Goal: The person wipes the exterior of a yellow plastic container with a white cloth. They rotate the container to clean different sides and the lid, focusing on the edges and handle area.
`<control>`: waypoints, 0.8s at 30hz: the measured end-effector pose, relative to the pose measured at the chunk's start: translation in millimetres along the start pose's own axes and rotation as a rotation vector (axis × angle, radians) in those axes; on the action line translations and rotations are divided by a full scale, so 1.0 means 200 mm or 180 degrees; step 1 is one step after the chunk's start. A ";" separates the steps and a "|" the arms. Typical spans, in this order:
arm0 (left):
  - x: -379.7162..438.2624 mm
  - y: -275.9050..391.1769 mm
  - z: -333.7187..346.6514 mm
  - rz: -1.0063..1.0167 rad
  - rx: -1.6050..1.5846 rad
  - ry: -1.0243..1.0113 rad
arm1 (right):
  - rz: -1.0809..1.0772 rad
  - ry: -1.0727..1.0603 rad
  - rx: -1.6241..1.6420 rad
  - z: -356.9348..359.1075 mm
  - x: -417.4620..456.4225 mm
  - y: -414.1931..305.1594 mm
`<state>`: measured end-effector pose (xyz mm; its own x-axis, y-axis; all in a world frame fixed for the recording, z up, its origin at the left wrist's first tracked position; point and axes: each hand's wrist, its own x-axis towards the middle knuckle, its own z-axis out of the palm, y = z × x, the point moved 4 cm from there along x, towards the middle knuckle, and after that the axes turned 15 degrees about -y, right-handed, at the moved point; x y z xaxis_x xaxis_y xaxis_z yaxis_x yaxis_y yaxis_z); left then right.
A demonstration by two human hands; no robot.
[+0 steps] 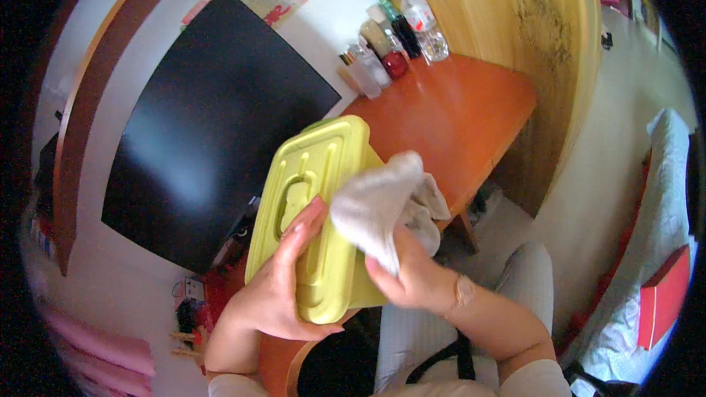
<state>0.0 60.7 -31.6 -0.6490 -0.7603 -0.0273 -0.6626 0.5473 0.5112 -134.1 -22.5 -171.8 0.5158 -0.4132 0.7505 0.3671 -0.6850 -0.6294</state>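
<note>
A yellow-green plastic box with a ribbed lid (331, 231) is held up before me, tilted on its side. My left hand (276, 292) grips its near end, with the thumb lying across the lid close to an oval recess. In my right hand (411, 275) is a bunched white cloth (380, 198). The cloth lies against the edge of the lid and partly hides the box's side wall. Some of my right fingers are hidden by the cloth.
Behind the box stands a reddish-brown wooden desk (441, 116). Several bottles, among them a clear plastic bottle (424, 25), line its back corner. A large black screen (215, 127) is on the left. At the far right, a red box (664, 298) rests on a light quilted cover (618, 336).
</note>
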 end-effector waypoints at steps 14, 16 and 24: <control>0.02 0.02 -0.05 -0.0840 0.0698 -0.0483 | 0.1528 -0.1012 0.0720 0.20 -0.09 0.01; 0.02 0.02 -0.05 -0.0847 0.0694 -0.0456 | 0.1312 -0.0970 0.0402 0.22 -0.12 -0.08; -0.02 -0.02 -0.03 -0.0747 0.0587 -0.0117 | 0.0930 -0.0592 -0.0001 0.16 -0.04 -0.09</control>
<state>7.3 59.6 -27.3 -0.4811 -0.8621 -0.1591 -0.8506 0.4151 0.3228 -120.4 13.7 -173.0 0.7314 -0.4754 0.4889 0.1829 -0.5540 -0.8122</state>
